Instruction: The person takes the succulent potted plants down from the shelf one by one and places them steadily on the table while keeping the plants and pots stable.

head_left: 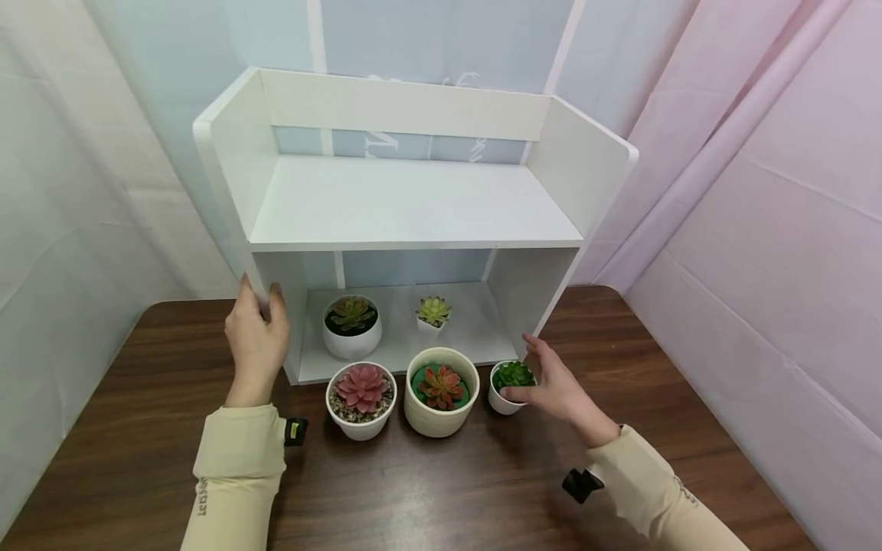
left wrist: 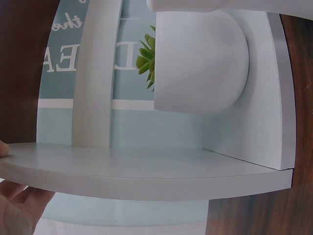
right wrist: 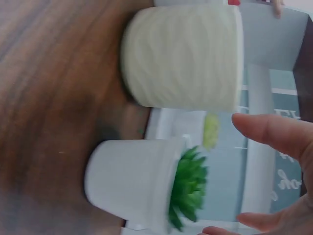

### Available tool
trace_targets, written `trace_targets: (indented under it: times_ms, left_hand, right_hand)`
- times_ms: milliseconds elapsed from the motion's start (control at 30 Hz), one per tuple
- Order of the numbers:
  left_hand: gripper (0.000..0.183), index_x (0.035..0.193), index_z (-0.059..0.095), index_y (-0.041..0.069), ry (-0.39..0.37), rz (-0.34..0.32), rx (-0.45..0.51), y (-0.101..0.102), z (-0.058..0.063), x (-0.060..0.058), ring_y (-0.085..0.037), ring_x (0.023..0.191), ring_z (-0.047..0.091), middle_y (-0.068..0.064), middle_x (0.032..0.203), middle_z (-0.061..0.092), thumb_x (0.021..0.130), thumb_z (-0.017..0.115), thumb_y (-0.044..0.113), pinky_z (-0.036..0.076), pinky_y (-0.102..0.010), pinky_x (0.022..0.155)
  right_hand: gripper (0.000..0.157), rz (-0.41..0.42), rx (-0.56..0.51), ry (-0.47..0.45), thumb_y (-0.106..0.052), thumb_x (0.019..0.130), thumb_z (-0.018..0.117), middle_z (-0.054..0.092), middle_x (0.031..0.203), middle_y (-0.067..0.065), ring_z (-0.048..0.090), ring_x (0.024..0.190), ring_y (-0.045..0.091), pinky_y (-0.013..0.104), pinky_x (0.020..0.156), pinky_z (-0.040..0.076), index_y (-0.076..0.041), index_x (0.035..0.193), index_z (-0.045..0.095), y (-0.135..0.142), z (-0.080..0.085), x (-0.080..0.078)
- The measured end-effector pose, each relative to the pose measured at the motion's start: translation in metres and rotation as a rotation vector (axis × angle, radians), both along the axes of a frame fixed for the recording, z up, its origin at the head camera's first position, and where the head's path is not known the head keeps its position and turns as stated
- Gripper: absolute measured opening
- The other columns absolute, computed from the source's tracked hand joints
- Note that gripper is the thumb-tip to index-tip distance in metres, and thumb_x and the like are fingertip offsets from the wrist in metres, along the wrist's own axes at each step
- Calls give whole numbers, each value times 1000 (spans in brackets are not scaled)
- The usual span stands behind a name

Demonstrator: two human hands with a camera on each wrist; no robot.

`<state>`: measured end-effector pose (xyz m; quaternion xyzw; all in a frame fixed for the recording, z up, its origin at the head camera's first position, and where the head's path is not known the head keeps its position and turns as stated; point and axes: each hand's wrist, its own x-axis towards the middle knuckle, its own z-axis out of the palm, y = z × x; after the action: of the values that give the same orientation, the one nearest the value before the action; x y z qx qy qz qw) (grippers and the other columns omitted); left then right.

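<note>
My left hand (head_left: 258, 337) grips the left side panel of a white two-tier shelf (head_left: 413, 203). In the left wrist view, its thumb lies on the panel's inner side and the fingers on the outer side. Over a small white pot with a green succulent (head_left: 513, 375), my right hand (head_left: 560, 386) is spread, thumb and fingers apart around the plant. The right wrist view has this green succulent (right wrist: 188, 188) just beyond the fingertips. Beside it stand a cream ribbed pot with an orange-red succulent (head_left: 441, 405) and a white pot with a pink succulent (head_left: 361, 390).
On the lower board sit a round white pot with a dark green succulent (head_left: 353, 337) and a small white pot with a yellow-green succulent (head_left: 432, 314). The shelf stands on a brown wooden table (head_left: 441, 490). Pale curtains (head_left: 772, 229) hang around it.
</note>
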<state>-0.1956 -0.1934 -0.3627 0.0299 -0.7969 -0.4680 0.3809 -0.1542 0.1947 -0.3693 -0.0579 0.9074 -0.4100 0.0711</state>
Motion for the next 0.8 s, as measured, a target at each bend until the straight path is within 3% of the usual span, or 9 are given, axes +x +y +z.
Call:
trace_targets:
  times_ms: [133,333,633,800]
  left_hand:
    - [32,123,54,-6,4,-3,-4,0,0,0,-51,101,59,-33,111,62,97,48,12,45,-64,80]
    - [32,123,54,-5,4,-1,-3,-1,0,1,-51,100,60,-32,111,62,98,48,12,45,-63,80]
    - [32,123,53,-6,-6,-14,-11,1,0,-1,-51,98,60,-32,110,62,98,47,14,45,-63,79]
    - [33,123,53,-7,1,-6,-13,1,0,0,-52,98,59,-33,110,61,98,47,13,44,-64,79]
  right_hand:
    - [97,32,50,32,-24,79,79,27,149,30,27,138,46,61,106,30,2,150,18,-2,9,-2]
    - [96,113,39,61,-30,80,77,24,152,28,24,140,46,61,105,30,0,150,19,-14,24,-11]
    - [95,197,27,-1,-33,80,76,24,155,20,26,142,39,54,112,26,-7,152,19,-46,48,-24]
    - [99,195,50,-42,-41,76,79,26,156,13,27,142,35,53,111,28,-13,152,21,-68,59,-33]
